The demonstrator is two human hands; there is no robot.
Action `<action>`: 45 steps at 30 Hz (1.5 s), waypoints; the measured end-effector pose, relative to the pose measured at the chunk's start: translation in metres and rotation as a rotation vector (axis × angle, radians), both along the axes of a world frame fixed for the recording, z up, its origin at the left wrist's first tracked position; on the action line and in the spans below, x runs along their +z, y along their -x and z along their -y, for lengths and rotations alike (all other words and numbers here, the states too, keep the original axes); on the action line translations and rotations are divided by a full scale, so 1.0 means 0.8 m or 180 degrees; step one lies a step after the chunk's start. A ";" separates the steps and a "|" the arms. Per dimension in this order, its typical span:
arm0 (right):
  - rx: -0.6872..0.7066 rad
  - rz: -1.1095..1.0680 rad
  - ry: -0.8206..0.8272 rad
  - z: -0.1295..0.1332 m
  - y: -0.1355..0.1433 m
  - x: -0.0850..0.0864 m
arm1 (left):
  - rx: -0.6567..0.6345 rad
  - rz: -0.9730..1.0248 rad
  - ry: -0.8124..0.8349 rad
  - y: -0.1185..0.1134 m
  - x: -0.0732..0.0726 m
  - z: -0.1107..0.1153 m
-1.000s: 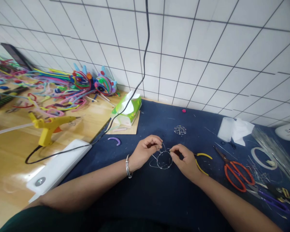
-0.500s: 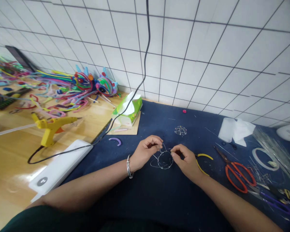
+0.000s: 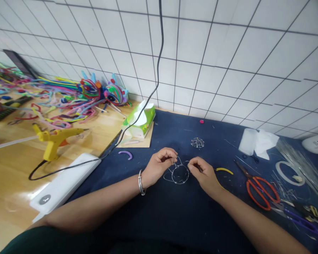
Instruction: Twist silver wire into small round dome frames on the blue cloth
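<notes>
- Glossy white tiles (image 3: 196,42) with dark joints backed a smooth, pale wooden tabletop (image 3: 103,123) on the left and a matte navy cloth (image 3: 161,215) on the right.
- Fuzzy, many-coloured stems (image 3: 66,106) lay tangled at the far left.
- Nearer stood a yellow plastic glue gun (image 3: 51,143), beside a long white case (image 3: 69,180) whose round grey emblem was unreadable.
- A soft green tissue pack (image 3: 148,118) followed.
- The left hand (image 3: 160,165) was nearly closed, thumb and fingertips pinching the wire frame (image 3: 184,182), a knobbly metal ring with loops, between both hands over the cloth.
- Beyond it sat a meshed wire dome (image 3: 197,143).
- The right hand (image 3: 204,176) pinched a thin strand at the ring's right.
- Red-handled scissors (image 3: 265,207) lay farther right.
- A rounded white object (image 3: 316,144) bore "14", partly cut off.
</notes>
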State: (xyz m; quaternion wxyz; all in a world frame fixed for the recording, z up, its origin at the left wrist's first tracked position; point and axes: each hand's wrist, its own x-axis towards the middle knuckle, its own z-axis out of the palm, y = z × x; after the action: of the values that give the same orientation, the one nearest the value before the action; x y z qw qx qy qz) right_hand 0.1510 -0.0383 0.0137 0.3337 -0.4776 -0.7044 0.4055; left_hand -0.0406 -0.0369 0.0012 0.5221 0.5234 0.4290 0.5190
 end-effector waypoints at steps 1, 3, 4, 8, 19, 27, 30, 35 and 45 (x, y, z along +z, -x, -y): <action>-0.0011 -0.0020 0.0025 -0.001 -0.001 -0.001 | -0.0006 -0.0006 -0.0003 0.000 -0.001 0.000; -0.0031 -0.0079 0.0082 -0.002 -0.002 -0.004 | -0.0021 -0.0012 -0.0007 0.000 -0.002 -0.001; -0.0040 -0.0114 0.0112 -0.002 -0.002 -0.005 | -0.0027 -0.0013 -0.0007 0.000 -0.002 -0.001; -0.0047 -0.0241 0.0265 -0.003 -0.003 -0.006 | -0.0025 -0.0006 -0.0019 0.000 -0.003 0.000; -0.0383 -0.0437 0.0501 -0.011 -0.003 -0.021 | -0.0039 -0.0712 -0.0028 0.005 -0.011 -0.007; -0.0390 -0.0046 0.0054 -0.022 -0.020 -0.002 | -0.0071 -0.0842 -0.0052 0.007 -0.018 -0.012; 0.0117 0.0299 0.0112 -0.026 -0.032 0.014 | -0.0083 -0.0923 -0.0135 0.010 -0.013 -0.014; 0.1509 0.0775 -0.0222 -0.022 -0.037 0.022 | -0.0469 -0.1336 -0.0715 0.019 0.007 -0.016; 0.1386 0.0879 -0.0490 -0.024 -0.032 0.026 | -0.0283 -0.1640 -0.0987 0.022 0.007 -0.017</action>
State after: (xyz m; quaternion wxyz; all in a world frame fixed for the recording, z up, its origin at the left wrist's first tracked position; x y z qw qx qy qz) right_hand 0.1765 -0.0193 0.0342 0.1747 -0.3388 -0.8581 0.3440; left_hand -0.0580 -0.0237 0.0071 0.3321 0.7296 0.4397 0.4051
